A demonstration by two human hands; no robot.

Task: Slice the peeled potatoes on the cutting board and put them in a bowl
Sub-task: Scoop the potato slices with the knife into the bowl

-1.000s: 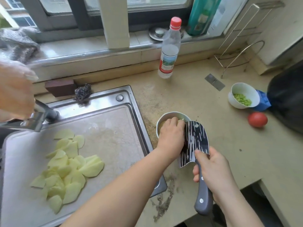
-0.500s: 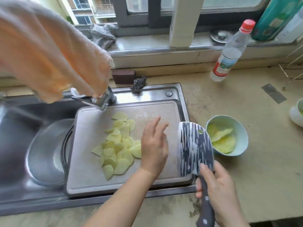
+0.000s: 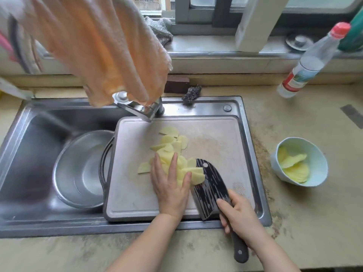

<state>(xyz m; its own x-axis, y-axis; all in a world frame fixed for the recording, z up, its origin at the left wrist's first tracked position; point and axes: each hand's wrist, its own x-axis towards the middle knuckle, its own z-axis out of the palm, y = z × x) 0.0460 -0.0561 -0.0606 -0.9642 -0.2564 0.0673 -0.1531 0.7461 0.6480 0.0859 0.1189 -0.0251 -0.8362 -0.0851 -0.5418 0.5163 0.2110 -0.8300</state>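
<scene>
Flatly, left hand (image 3: pixel 171 190) presses thin potato slices (image 3: pixel 172 146) against patterned cleaver (image 3: pixel 211 190).

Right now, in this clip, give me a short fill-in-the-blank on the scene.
1. The right hand grips the ____ by its handle.
2. The left hand presses flat on the potato slices on the ____.
3. The light blue bowl stands on the counter, ____ of the sink.

Missing: knife; cutting board; right

Slices (image 3: pixel 170 152) pale yellow; board (image 3: pixel 214 142) grey; knife (image 3: pixel 211 190) black, white-streaked; bowl (image 3: pixel 316 163) pale blue; towel (image 3: pixel 102 48) peach.
</scene>
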